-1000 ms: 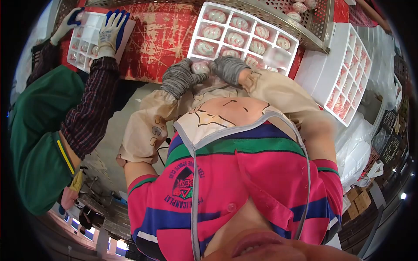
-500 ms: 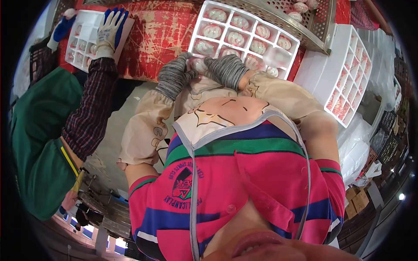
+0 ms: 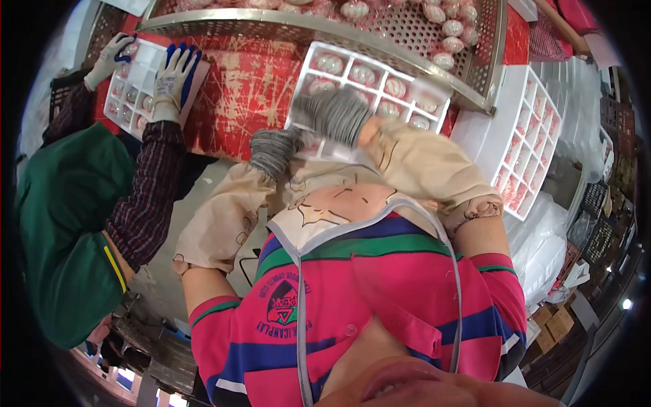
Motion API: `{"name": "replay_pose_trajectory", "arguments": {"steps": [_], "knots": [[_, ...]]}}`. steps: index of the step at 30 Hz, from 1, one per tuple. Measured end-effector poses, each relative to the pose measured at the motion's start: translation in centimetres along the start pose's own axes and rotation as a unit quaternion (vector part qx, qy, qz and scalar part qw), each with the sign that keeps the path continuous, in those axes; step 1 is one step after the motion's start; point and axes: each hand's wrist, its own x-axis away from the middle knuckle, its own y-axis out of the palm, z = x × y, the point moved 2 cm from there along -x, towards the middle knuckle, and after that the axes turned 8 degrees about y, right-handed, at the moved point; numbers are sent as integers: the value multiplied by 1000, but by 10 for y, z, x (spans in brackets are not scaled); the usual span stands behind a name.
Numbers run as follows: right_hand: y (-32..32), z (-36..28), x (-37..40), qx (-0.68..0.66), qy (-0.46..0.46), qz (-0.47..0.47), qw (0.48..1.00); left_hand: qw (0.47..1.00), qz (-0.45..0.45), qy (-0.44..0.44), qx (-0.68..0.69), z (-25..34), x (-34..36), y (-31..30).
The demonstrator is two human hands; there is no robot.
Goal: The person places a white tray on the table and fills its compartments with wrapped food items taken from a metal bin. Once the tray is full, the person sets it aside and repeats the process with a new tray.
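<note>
My right hand (image 3: 332, 117), in a grey striped glove, reaches over the near left part of a white compartment tray (image 3: 377, 83). Motion smears its fingertips. My left hand (image 3: 274, 150), in a matching glove, is bunched with curled fingers at the tray's near left corner; what it holds, if anything, is hidden. Round, glossy pale pieces with red marks and clear wrapping, such as this ball (image 3: 362, 74), sit in the tray's compartments. Another ball (image 3: 395, 87) lies to its right. My hands and sleeves cover several near compartments.
A perforated metal trough (image 3: 400, 51) with many wrapped balls (image 3: 452, 28) runs behind the tray on the red, scratched table (image 3: 237, 88). At right, a filled white tray (image 3: 527, 146) stands tilted. At left, a co-worker's gloved hands (image 3: 173, 85) are at another white tray (image 3: 139, 68).
The view has shifted, showing more of the trough. My right hand has moved left across the tray, and my left hand sits lower by its near edge. The co-worker's far hand has moved.
</note>
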Motion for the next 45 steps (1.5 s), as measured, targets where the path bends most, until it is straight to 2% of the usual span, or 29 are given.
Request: {"name": "replay_pose_trajectory", "arguments": {"steps": [1,2,3,4,5,10,13,16,18,21,22,23,25,27,28,29,31,32,33,34,35,36,37,39,40,41,42,43,45], "knots": [[-1,28,-21,-159,-65,144,975,1000,23,16,8,3,5,-5],[-37,38,-36,-255,-15,266,929,998,45,32,16,6,10,-11],[-51,58,-66,-276,50,231,932,996,66,48,23,9,15,-16],[-66,76,-90,-262,-7,325,909,994,93,63,10,12,19,-20],[-75,85,-110,-253,-12,342,905,992,109,69,-2,14,25,-15],[-65,130,-207,-78,107,344,930,967,242,57,57,28,30,-31],[-70,124,-214,-119,33,458,880,926,376,-19,16,22,26,-1],[-97,116,-193,-65,117,369,920,936,336,-31,103,19,30,-10],[-100,120,-177,-88,198,140,966,928,347,-23,136,18,30,-16],[-93,124,-143,-106,166,218,956,891,399,-11,218,18,27,-24],[-93,115,-111,-132,101,346,923,859,438,-7,264,17,26,-28],[-96,102,-82,-132,104,349,922,824,475,-3,309,16,26,-33],[-103,76,-23,-331,63,379,862,814,491,11,310,30,26,-56],[-84,52,26,-465,27,317,826,736,570,40,363,50,24,-84],[-66,46,36,-473,-2,299,829,689,530,66,490,59,21,-90],[-44,42,44,-481,-30,280,830,690,529,70,490,66,25,-98],[-7,39,66,-505,-63,281,814,649,335,119,672,80,30,-110],[-1,38,78,-520,-77,280,803,637,243,90,726,90,36,-114],[6,37,89,-534,-92,279,793,640,238,89,725,90,37,-110],[11,35,98,-615,-9,182,767,656,194,83,724,90,37,-102],[21,33,105,-683,74,79,723,670,150,76,723,91,38,-93],[35,31,107,-739,58,67,668,685,153,81,707,91,39,-86],[38,30,113,-726,86,96,675,705,143,77,690,95,42,-90],[64,34,106,-624,82,185,755,754,149,42,639,89,48,-77],[75,30,101,-716,137,157,666,791,181,38,583,93,48,-83],[91,30,94,-781,110,156,595,851,197,1,486,71,38,-53],[91,25,98,-722,145,166,656,884,234,30,404,84,49,-65],[106,22,87,-748,96,157,637,907,275,52,315,97,59,-77],[115,16,84,-590,97,184,780,945,271,82,163,96,60,-67]]}}
